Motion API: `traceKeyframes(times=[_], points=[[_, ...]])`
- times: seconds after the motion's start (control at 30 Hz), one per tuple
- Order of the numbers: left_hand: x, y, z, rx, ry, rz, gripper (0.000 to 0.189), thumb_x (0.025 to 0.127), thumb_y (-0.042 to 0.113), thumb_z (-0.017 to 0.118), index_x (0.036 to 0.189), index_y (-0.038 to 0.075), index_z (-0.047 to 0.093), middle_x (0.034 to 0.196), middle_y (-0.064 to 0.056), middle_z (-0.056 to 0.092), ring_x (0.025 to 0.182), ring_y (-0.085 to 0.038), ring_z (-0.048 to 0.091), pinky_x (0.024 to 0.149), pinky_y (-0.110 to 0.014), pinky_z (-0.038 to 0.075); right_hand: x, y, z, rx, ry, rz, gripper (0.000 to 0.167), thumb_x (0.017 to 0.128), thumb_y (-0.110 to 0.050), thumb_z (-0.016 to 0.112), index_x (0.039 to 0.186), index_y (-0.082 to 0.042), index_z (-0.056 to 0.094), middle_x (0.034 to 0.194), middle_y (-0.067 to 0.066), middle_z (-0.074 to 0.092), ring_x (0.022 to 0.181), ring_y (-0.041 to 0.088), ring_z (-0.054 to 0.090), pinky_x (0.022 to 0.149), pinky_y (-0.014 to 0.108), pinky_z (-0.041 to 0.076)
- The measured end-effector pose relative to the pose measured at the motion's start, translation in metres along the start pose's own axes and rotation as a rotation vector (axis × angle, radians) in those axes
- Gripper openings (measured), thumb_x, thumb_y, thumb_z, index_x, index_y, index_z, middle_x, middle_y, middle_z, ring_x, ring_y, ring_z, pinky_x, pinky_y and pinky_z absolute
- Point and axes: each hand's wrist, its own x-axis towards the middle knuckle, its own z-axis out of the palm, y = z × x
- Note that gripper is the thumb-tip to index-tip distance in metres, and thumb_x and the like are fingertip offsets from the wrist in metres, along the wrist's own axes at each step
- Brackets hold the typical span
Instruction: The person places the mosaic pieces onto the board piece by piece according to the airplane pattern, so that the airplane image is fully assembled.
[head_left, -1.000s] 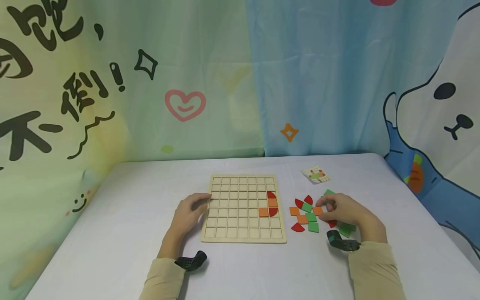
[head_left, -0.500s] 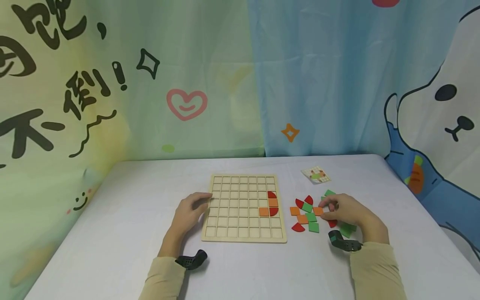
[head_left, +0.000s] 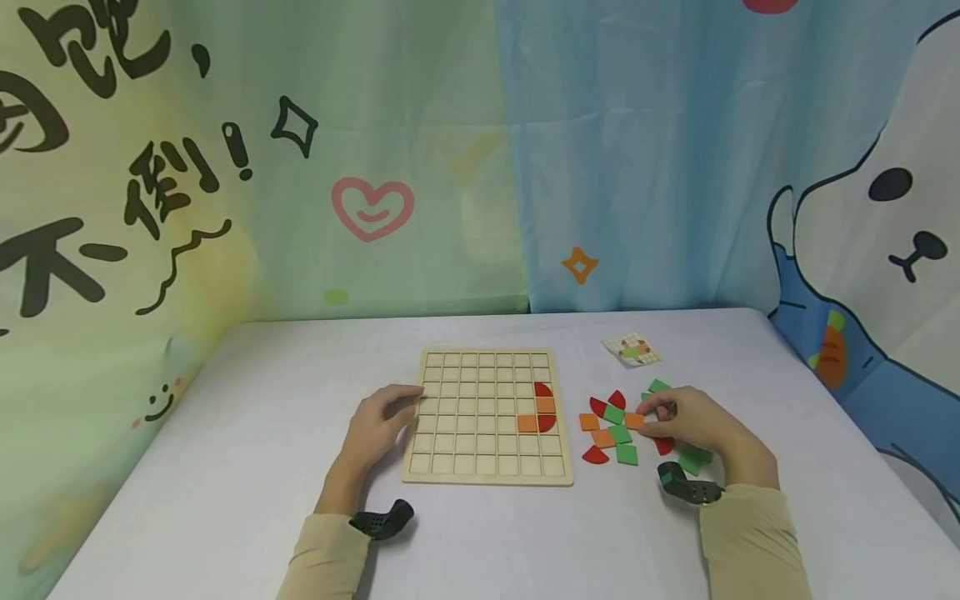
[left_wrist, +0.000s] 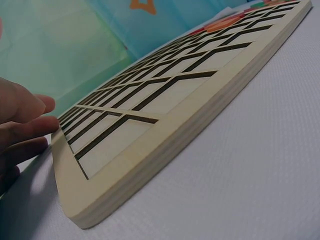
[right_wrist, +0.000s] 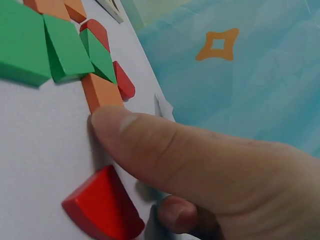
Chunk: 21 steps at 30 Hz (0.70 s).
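Observation:
A wooden grid board [head_left: 480,454] lies flat on the table. Near its right side sit two red quarter-round tiles [head_left: 547,423] and two orange square tiles [head_left: 528,424]. My left hand [head_left: 377,425] rests its fingertips at the board's left edge, fingers relaxed, as the left wrist view also shows at the board's rim [left_wrist: 185,120]. To the right of the board, my right hand [head_left: 690,418] pinches an orange square tile [right_wrist: 100,92] at the edge of the loose pile, thumb against its near end; the index finger's contact is hidden in the right wrist view.
Loose green square tiles [head_left: 627,454], orange tiles [head_left: 589,422] and red quarter-round tiles [head_left: 596,455] lie between board and right hand. More green tiles [head_left: 693,458] sit partly under that hand. A printed pattern card [head_left: 632,350] lies behind the pile. A curtain [head_left: 420,267] hangs behind the table.
My right fingertips have shifted very slightly to the right at the orange square tile. The left hand, the board and the other tiles stay as they were.

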Motion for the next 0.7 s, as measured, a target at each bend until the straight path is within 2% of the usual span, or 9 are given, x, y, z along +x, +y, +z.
traceKeyframes(times=[0.17, 0.3, 0.7], points=[[-0.0003, 0.0007, -0.0003, 0.0, -0.002, 0.003, 0.032, 0.088, 0.018, 0.06, 0.119, 0.017, 0.066, 0.129, -0.005, 0.062, 0.129, -0.027, 0.049, 0.112, -0.049, 0.035, -0.0028, 0.0008, 0.0008, 0.005, -0.006, -0.035, 0.042, 0.078, -0.032, 0.077, 0.112, -0.01, 0.064, 0.078, 0.001, 0.046, 0.079, 0.017, 0.045, 0.059, 0.025, 0.035], [-0.0006, 0.0009, -0.0005, -0.001, -0.001, 0.004, 0.032, 0.088, 0.018, 0.06, 0.119, 0.017, 0.066, 0.128, -0.005, 0.062, 0.129, -0.027, 0.049, 0.112, -0.049, 0.035, -0.0044, -0.0015, 0.0013, -0.006, -0.009, -0.044, 0.037, 0.08, -0.026, 0.075, 0.112, -0.011, 0.063, 0.077, 0.001, 0.046, 0.079, 0.018, 0.046, 0.059, 0.026, 0.037], [-0.0005, 0.0008, -0.0004, -0.002, -0.003, -0.004, 0.032, 0.088, 0.018, 0.06, 0.119, 0.018, 0.066, 0.129, -0.005, 0.061, 0.13, -0.027, 0.049, 0.112, -0.05, 0.034, -0.0034, -0.0055, 0.0018, -0.025, -0.016, -0.015, 0.032, 0.082, -0.022, 0.072, 0.11, -0.009, 0.064, 0.078, 0.001, 0.046, 0.079, 0.018, 0.045, 0.059, 0.026, 0.037]])
